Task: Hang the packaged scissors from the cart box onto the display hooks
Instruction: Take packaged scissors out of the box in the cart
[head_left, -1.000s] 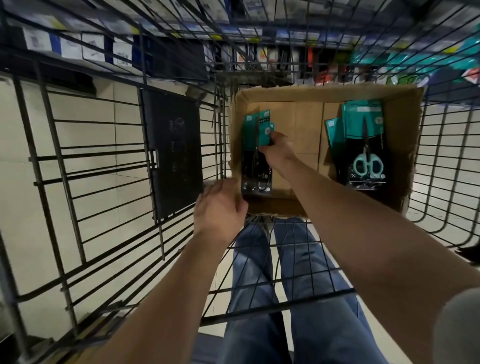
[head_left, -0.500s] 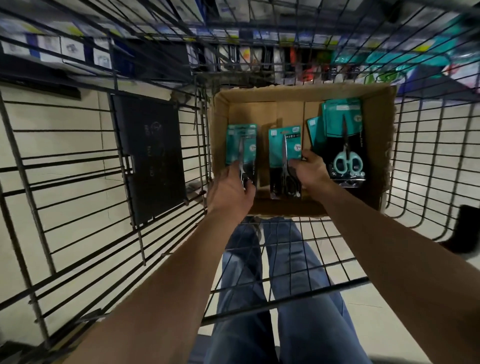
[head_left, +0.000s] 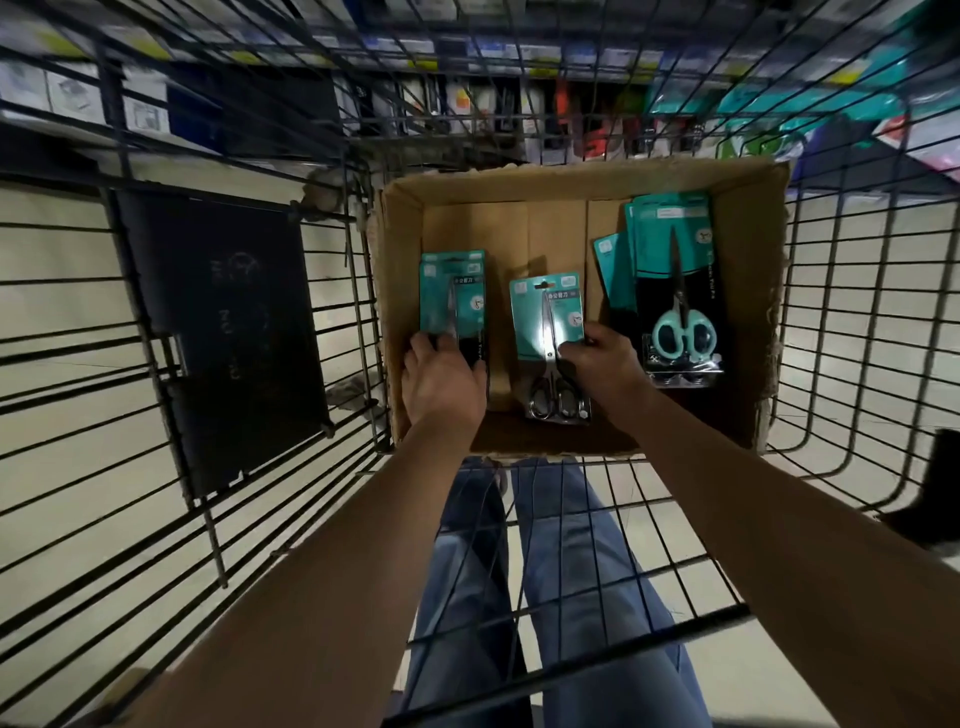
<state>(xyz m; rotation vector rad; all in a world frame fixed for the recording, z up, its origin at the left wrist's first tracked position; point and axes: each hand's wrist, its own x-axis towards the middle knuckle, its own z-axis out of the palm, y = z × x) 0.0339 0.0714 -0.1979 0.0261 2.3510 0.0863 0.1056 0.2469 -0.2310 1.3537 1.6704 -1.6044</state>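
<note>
STOCKING RUN: Above a pair of blue denim legs and the floor bars of a black wire cart, a person reaches both bare arms into an open brown cardboard box standing in the cart basket. The left hand curls its fingers over the lower half of a teal-and-black carded scissors pack at the box's left. The right hand pinches the right edge of a second teal card with steel-handled scissors, lying flat mid-box.

The step in hand looks like lifting one pack in each hand. Done well, that means gripping the stiff card edges rather than the slick clear blister, raising each pack straight up past the box wall, and keeping the punched hang slot at the top free for a hook.

Farther right, untouched, a stack of larger teal cards with mint-handled scissors lies along the box's right side. The cards look glossy and rigid, the box rough and frayed at its rim. Beyond the cart's front bars the display shelves are blurred, and no hooks can be made out.
</note>
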